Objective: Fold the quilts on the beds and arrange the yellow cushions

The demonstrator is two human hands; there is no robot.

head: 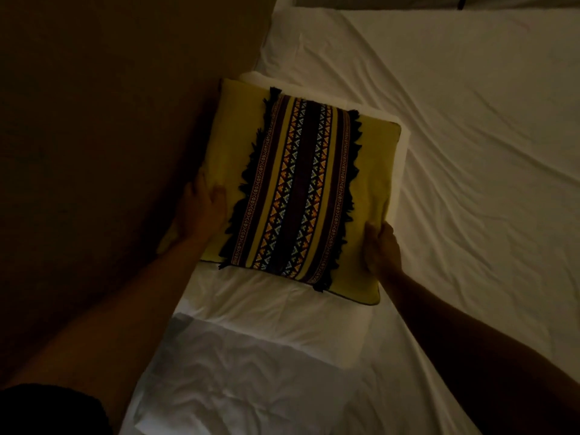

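Yellow, with a dark fringed woven band down its middle, the cushion (301,196) lies flat on a white pillow (266,312) at the head of the bed (470,152), between the two hands. The left hand (202,211) grips its left edge, thumb on top and fingers tucked out of sight beneath. The right hand (381,249) grips the right edge near the lower corner, fingers curled round it.

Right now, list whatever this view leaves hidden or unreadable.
1. Head view: fingers of left hand and right hand go behind the cushion.
2. Pillow top: covered by the cushion.
3. Left wall: too dark for detail.
4. Bed cut off at the frame edges.
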